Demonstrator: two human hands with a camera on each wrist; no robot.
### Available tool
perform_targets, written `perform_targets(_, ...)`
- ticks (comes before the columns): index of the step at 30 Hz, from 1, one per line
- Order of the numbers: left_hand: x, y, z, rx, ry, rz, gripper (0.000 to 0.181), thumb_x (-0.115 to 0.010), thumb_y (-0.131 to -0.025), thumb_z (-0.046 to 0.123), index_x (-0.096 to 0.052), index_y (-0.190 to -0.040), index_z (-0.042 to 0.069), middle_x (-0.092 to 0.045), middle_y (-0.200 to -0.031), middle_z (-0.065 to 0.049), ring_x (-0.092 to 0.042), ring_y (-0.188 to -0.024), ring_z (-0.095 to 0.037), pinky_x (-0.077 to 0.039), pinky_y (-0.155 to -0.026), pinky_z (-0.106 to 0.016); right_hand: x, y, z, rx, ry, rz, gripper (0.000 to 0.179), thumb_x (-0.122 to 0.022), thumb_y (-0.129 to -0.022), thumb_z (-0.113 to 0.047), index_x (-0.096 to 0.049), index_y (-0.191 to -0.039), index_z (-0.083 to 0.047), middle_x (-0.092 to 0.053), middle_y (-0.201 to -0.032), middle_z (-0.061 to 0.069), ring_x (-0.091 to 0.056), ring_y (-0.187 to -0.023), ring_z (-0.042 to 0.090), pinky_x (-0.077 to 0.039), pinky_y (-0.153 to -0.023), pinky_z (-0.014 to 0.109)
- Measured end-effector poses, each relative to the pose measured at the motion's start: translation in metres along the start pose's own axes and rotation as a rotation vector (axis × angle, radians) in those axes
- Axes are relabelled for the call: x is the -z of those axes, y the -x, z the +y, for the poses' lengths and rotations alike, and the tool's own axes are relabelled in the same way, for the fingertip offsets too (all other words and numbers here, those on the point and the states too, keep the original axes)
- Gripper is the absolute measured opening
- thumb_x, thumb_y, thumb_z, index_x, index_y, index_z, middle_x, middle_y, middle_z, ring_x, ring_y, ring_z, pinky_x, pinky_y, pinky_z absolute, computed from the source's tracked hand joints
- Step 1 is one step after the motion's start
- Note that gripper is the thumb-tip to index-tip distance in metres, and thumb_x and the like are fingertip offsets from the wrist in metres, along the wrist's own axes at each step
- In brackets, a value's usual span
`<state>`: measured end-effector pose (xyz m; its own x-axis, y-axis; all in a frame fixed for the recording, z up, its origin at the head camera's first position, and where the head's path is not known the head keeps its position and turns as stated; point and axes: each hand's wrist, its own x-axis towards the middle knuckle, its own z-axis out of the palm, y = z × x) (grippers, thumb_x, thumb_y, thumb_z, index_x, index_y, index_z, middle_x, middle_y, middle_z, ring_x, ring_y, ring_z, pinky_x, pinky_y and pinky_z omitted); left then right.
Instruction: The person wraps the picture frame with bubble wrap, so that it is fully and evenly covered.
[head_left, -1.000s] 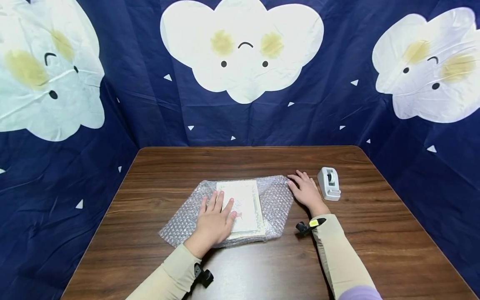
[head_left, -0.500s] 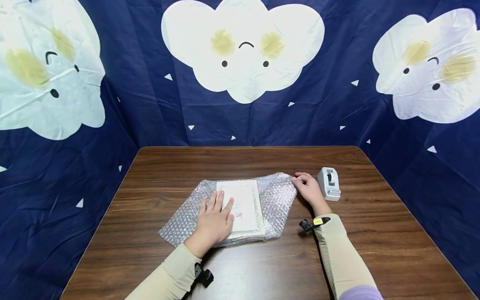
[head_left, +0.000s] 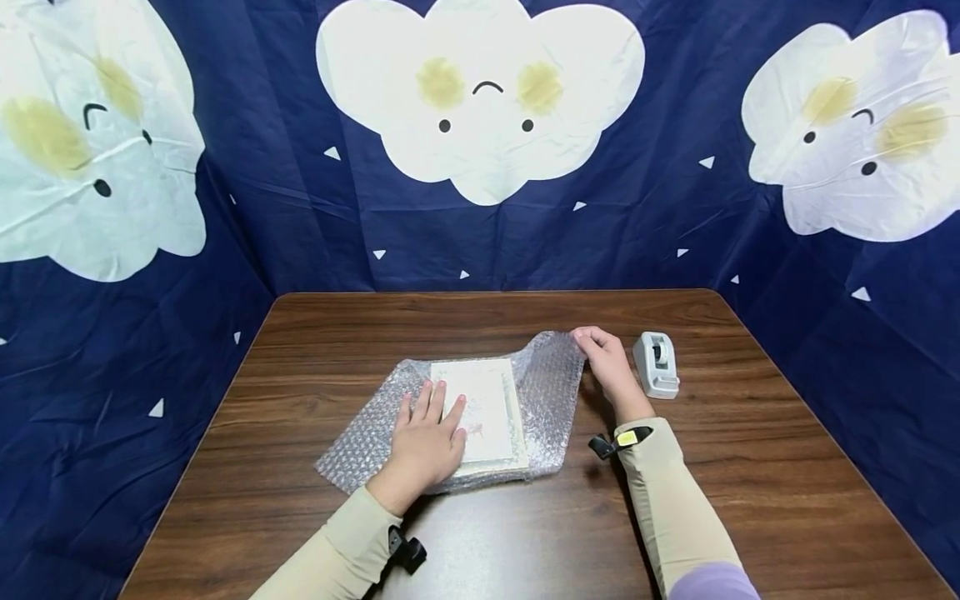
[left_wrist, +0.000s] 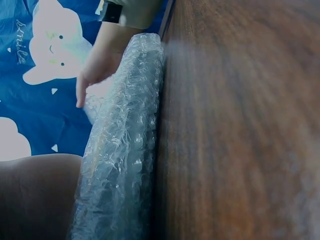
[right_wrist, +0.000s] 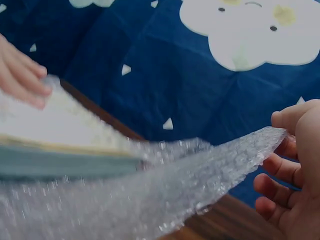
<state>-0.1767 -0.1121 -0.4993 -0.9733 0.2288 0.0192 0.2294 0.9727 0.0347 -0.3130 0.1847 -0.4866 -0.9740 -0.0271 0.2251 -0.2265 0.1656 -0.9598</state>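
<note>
A flat, white rectangular item with a patterned border (head_left: 491, 404) lies on a sheet of bubble wrap (head_left: 551, 408) mid-table. My left hand (head_left: 426, 443) rests on its face, fingers spread and straight. At the sheet's far right corner, my right hand (head_left: 609, 367) pinches the edge between thumb and fingers and holds it raised. The right wrist view shows the lifted bubble wrap (right_wrist: 215, 170) sloping up to the right hand (right_wrist: 300, 170), beside the item's grey-green side (right_wrist: 65, 164). Bubble wrap (left_wrist: 125, 135) covers the item's near side in the left wrist view.
A white tape dispenser (head_left: 657, 367) stands on the brown wooden table (head_left: 750, 467), just right of my right hand. Dark blue cloth (head_left: 495, 242) with white clouds hangs behind the table and along both sides.
My right hand has gone from lying with spread fingers at the bubble wrap's corner to pinching that corner and lifting it up. The left hand has stayed on the white item.
</note>
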Motion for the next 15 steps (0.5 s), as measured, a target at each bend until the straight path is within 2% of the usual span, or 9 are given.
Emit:
perform_targets(2,0.001,0.0,0.0,-0.001,0.003,0.001,0.051,-0.031,-0.095,0.039,-0.032,-0.144,0.023,-0.013,-0.152,-0.012,-0.003,-0.138,-0.031,-0.003,-0.107,-0.053,-0.005,0.0,-0.006,-0.025,-0.064,-0.004,0.028,-0.056,-0.092,-0.021,-0.061,-0.095,0.006,-0.059,-0.082,-0.004,-0.05,-0.073,0.008,-0.042,-0.064,0.021)
perform_targets(5,0.0,0.0,0.0,0.0,0.0,-0.003,0.051,-0.031,-0.095,0.039,-0.031,-0.144,0.023,-0.013,-0.152,-0.012,-0.003,-0.138,-0.031,-0.003,-0.107,-0.053,-0.014,0.0,-0.015,-0.07,-0.19,-0.048,0.03,-0.056,-0.092,-0.02,-0.057,-0.096,0.01,-0.056,-0.075,-0.004,-0.049,-0.065,0.006,-0.043,-0.057,0.02)
perform_targets(9,-0.003,-0.001,-0.002,0.001,-0.014,-0.006,0.052,-0.029,-0.095,0.04,-0.03,-0.145,0.024,-0.012,-0.152,-0.012,-0.002,-0.138,-0.031,-0.003,-0.107,-0.053,-0.029,0.002,-0.026,-0.121,-0.36,-0.108,0.03,-0.06,-0.09,-0.023,-0.056,-0.091,0.006,-0.058,-0.073,0.0,-0.054,-0.063,0.008,-0.047,-0.054,0.023)
perform_targets(12,-0.005,-0.001,-0.002,-0.003,-0.013,0.002,0.052,-0.03,-0.095,0.04,-0.03,-0.145,0.024,-0.012,-0.152,-0.012,-0.002,-0.138,-0.031,-0.003,-0.107,-0.053,-0.04,0.003,-0.034,-0.14,-0.415,-0.137,0.025,-0.062,-0.089,-0.024,-0.057,-0.084,0.0,-0.059,-0.072,0.003,-0.056,-0.062,0.011,-0.047,-0.049,0.023)
perform_targets(15,-0.005,-0.002,-0.001,-0.009,-0.014,0.009,0.052,-0.03,-0.095,0.041,-0.031,-0.144,0.024,-0.013,-0.152,-0.012,-0.002,-0.138,-0.031,-0.003,-0.107,-0.054,-0.051,0.006,-0.042,-0.152,-0.424,-0.162,0.023,-0.061,-0.089,-0.022,-0.057,-0.08,-0.002,-0.057,-0.071,0.002,-0.054,-0.061,0.01,-0.046,-0.046,0.023)
